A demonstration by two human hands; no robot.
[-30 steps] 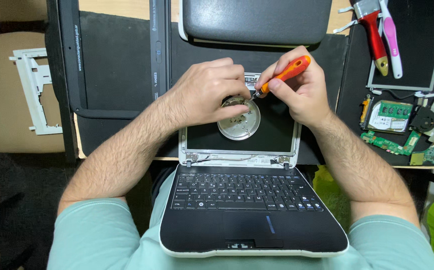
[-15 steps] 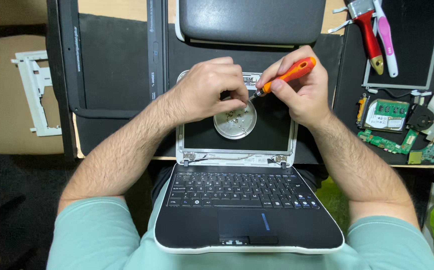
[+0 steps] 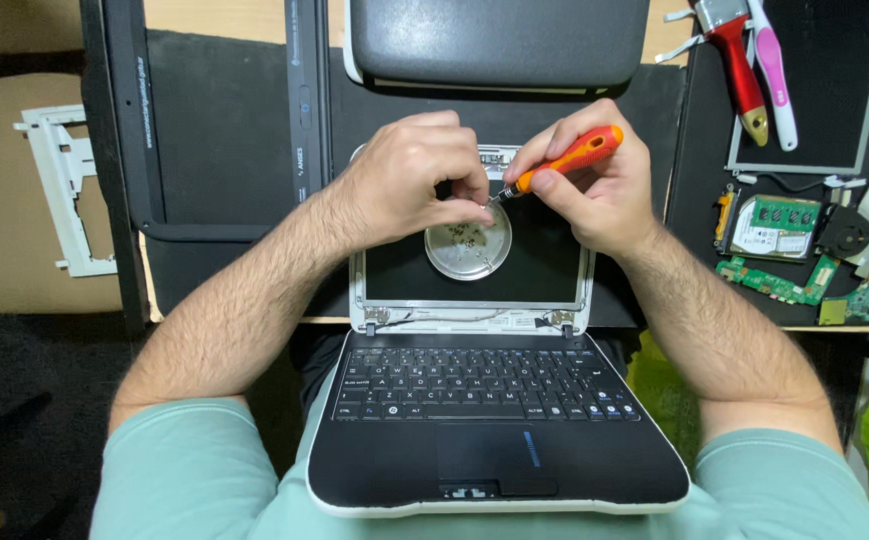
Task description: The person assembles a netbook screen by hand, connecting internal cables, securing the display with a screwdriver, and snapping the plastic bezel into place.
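A small black laptop (image 3: 495,440) lies opened flat toward me, its screen (image 3: 545,270) resting on the desk edge. A round metal dish (image 3: 468,245) with several small screws sits on the screen. My right hand (image 3: 600,185) grips an orange-handled screwdriver (image 3: 567,160), its tip pointing left just above the dish. My left hand (image 3: 410,180) has its fingertips pinched at the screwdriver tip, over the dish's top rim. What the fingers pinch is too small to see.
A grey laptop lid (image 3: 500,40) lies behind the hands. Red-handled pliers (image 3: 737,65) and a pink tool (image 3: 775,70) lie at the back right, with a bare display panel (image 3: 835,90), green circuit boards (image 3: 780,225) and a small fan (image 3: 845,232). A white plastic frame (image 3: 60,190) rests on a chair, left.
Both hands stay at the dish and screwdriver tip. The view has shifted slightly, so the laptop sits a little lower and closer in the picture.
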